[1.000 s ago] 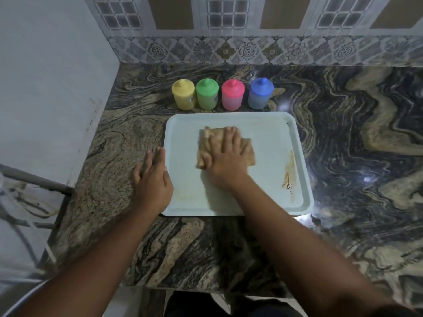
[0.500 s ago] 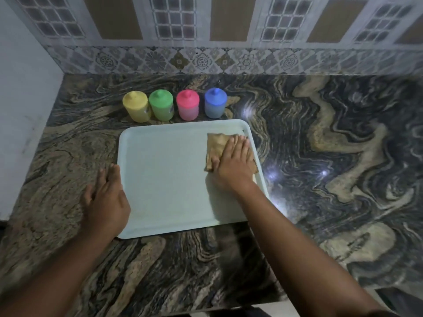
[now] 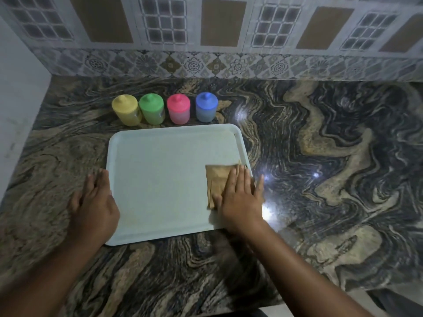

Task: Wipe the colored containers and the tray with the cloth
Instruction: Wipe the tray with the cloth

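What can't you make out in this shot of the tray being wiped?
- Head view: tray floor beneath the cloth and right hand, covered by them.
- Head view: tray's left rim, partly under the left hand.
- Head view: the containers' labels, too small and dim.

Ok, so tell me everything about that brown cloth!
The cloth is tan-brown, looks like soft fabric, and is folded into a flat pad with layered edges showing along its left side. It lies inside the pale tray at its right edge, toward the near corner. The right hand presses flat on it with straight fingers, covering its right part.
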`<state>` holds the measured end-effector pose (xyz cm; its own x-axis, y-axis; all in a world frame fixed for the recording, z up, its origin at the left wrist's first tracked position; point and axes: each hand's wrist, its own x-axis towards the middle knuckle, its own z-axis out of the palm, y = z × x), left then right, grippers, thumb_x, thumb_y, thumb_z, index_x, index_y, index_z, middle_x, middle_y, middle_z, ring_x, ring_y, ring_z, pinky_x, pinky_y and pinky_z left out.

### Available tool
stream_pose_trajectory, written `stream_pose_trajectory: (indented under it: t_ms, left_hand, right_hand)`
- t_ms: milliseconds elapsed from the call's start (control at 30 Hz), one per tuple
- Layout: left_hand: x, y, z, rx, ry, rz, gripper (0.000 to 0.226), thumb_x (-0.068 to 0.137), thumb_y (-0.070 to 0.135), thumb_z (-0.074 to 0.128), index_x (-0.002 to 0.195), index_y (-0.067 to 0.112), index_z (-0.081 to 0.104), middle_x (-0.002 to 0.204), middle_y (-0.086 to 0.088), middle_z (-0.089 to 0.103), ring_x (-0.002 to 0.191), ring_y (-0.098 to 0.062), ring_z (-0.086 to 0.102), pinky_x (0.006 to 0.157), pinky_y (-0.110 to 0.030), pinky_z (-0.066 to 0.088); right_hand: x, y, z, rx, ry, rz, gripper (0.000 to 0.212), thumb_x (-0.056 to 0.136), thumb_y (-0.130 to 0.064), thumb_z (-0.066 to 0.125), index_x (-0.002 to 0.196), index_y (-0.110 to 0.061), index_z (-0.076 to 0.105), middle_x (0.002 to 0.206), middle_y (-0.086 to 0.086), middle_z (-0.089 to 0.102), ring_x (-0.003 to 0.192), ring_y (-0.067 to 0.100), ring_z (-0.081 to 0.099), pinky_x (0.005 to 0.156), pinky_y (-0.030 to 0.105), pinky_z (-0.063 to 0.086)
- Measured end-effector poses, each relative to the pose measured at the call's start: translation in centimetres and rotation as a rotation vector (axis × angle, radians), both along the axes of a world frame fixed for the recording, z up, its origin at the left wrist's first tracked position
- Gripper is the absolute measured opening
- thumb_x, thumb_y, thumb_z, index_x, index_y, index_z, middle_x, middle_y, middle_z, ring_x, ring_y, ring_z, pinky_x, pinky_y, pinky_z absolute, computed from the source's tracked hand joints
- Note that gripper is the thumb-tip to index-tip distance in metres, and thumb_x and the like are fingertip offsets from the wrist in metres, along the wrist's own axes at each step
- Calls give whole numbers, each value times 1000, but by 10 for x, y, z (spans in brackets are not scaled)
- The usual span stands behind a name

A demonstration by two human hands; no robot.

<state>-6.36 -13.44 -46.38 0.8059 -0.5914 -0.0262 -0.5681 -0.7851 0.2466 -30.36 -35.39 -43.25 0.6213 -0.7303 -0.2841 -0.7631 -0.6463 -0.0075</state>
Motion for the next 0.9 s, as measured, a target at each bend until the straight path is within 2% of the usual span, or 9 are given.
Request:
stream_pose_trajectory:
  t_ms: [167, 267, 467, 500, 567, 633, 667, 767, 900]
  left_hand:
    - [1, 1, -3, -8, -10, -2, 56, 98, 10, 33, 154, 10, 25, 160, -11, 30, 151, -23, 19, 116, -53, 16]
    - [-2, -1, -3, -8, 2, 38, 58, 98, 7, 36, 155, 10, 23, 162, -10, 27, 152, -20, 16, 119, -52, 14]
    - [-3, -3, -1, -14, 14, 58, 57, 99, 9, 35, 155, 14, 23, 163, -7, 24, 153, -19, 12, 119, -51, 10]
    - [-4, -4, -1, -13, 15, 57, 57, 99, 9, 35, 154, 14, 23, 163, -7, 24, 153, -19, 12, 119, -51, 10]
    - [-5, -4, -1, -20, 14, 56, 57, 99, 9, 36, 154, 14, 24, 163, -6, 24, 153, -19, 12, 119, -51, 10]
    - [-6, -4, 1, -35, 14, 56, 58, 98, 7, 38, 154, 15, 25, 163, -6, 25, 153, -20, 13, 118, -51, 10]
    - [-6, -5, 1, -41, 12, 53, 58, 98, 6, 39, 154, 15, 26, 162, -7, 27, 152, -21, 14, 118, -52, 11]
    - [-4, -4, 0, -37, 9, 31, 58, 97, 12, 32, 154, 14, 26, 162, -8, 28, 152, -22, 16, 117, -53, 12]
    - [-3, -2, -1, -38, 11, 6, 59, 96, 9, 32, 154, 14, 25, 162, -7, 28, 152, -22, 16, 115, -53, 13]
  right_hand:
    - [89, -78, -8, -49, -79, -2, 78, 103, -53, 16, 157, 1, 0, 165, 25, -6, 154, 36, -9, 113, 62, -21]
    - [100, -86, -9, -54, -74, 19, 78, 103, -55, 14, 158, -3, 0, 166, 22, -8, 154, 35, -10, 113, 62, -23]
    - [30, -15, -7, 4, -67, 18, 83, 96, -59, 1, 158, -3, -3, 163, 29, -9, 152, 43, -11, 102, 65, -34]
    - [17, -1, -8, 12, -58, 26, 87, 93, -60, 0, 158, -2, 1, 162, 32, -5, 152, 46, -5, 103, 66, -33]
    - [-9, 24, -10, -10, -55, 53, 87, 95, -59, 13, 153, 4, 24, 158, 36, 17, 148, 52, 17, 111, 70, -16]
    - [-36, 41, -11, -47, -61, 80, 80, 97, -56, 26, 144, 6, 43, 151, 32, 37, 142, 47, 37, 113, 70, 0]
    - [-45, 45, -12, -55, -63, 80, 77, 97, -55, 27, 143, 4, 46, 152, 28, 40, 142, 42, 39, 113, 69, 1]
    - [-48, 33, -12, -51, -69, 17, 76, 99, -54, 23, 148, 1, 39, 159, 20, 30, 149, 34, 27, 114, 68, -9]
    - [16, -31, -4, -53, -38, -121, 74, 103, -51, 11, 157, -1, 4, 166, 19, -10, 154, 32, -15, 104, 67, -30]
